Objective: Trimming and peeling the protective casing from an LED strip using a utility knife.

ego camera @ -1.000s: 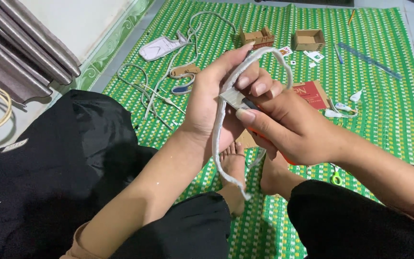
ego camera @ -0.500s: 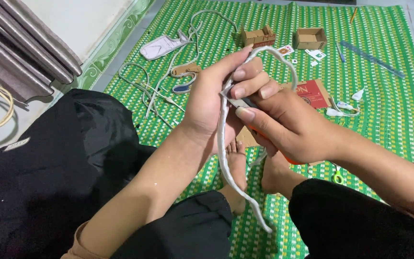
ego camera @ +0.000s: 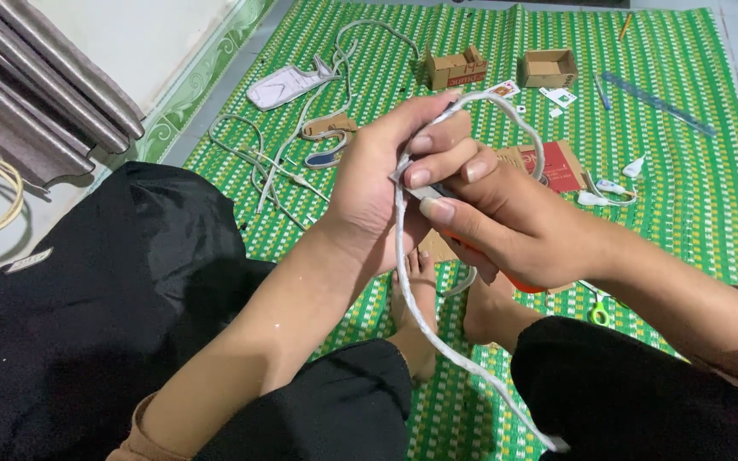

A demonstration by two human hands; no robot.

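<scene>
Both the left hand (ego camera: 377,183) and right hand (ego camera: 506,226) pinch the grey strap (ego camera: 424,320) at chest height, each grip clenched on it, so its loose tail hangs over the green woven mat (ego camera: 694,162).

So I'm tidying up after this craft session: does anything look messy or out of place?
Yes: pale cord offcuts lie strewn on the green mat. Both hands grip a looping grey cord.
</scene>
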